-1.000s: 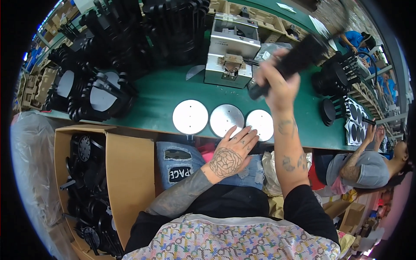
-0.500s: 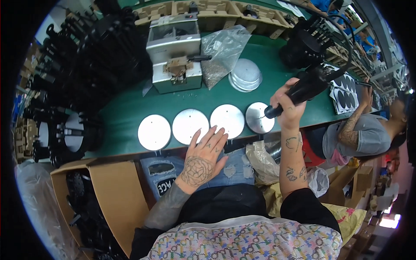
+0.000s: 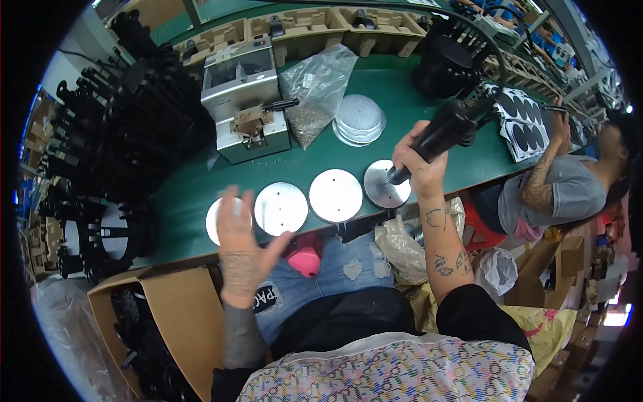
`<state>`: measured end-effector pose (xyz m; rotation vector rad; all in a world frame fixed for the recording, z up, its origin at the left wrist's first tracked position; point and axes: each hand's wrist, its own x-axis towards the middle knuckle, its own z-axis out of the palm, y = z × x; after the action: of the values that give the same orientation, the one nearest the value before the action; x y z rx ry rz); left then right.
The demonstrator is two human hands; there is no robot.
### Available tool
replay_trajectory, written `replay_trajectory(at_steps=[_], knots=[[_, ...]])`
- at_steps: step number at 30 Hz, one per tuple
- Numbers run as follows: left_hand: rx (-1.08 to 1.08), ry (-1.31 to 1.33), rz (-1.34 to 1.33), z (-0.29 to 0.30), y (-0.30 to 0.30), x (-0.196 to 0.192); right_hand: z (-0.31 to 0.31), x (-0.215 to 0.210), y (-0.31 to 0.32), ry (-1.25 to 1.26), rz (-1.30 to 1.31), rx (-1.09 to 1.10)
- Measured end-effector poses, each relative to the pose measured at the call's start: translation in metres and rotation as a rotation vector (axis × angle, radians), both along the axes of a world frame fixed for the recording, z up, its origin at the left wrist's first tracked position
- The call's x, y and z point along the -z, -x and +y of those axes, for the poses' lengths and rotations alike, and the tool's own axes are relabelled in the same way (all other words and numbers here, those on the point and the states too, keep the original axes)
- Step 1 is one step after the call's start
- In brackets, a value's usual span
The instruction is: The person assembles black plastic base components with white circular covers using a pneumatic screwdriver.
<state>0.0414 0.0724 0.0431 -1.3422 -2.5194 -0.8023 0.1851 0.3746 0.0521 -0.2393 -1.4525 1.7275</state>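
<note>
Black power screwdriver (image 3: 442, 134) gripped in clenched right hand (image 3: 415, 164), tip pressed on rightmost disc (image 3: 386, 184) at bench edge. 4 discs laid in row, prob for easy reach. Left hand (image 3: 238, 244) open, blurred, nothing held, hovering by leftmost disc (image 3: 216, 218).

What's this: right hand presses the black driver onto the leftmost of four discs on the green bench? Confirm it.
Not quite. The head view shows the right hand pressing the driver onto the rightmost disc, not the leftmost. Four discs do lie in a row on the green bench.
</note>
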Motion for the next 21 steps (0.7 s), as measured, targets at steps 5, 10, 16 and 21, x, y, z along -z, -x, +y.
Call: replay_trajectory(at_steps=[5, 10, 16, 21], knots=[[-0.104, 0.217, -0.116, -0.059, 0.048, 0.017, -0.008, -0.025, 0.007, -0.102, -0.037, 0.028], [-0.091, 0.189, -0.037, -0.062, 0.042, 0.001, -0.022, -0.008, -0.001, -0.542, -0.581, 0.196], [-0.098, -0.075, -0.178, -0.022, -0.002, -0.018, -0.030, 0.022, -0.050, -0.895, -1.012, 0.182], [-0.107, -0.098, -0.124, 0.033, -0.029, 0.025, -0.023, 0.006, -0.049, -0.996, -0.973, 0.042]])
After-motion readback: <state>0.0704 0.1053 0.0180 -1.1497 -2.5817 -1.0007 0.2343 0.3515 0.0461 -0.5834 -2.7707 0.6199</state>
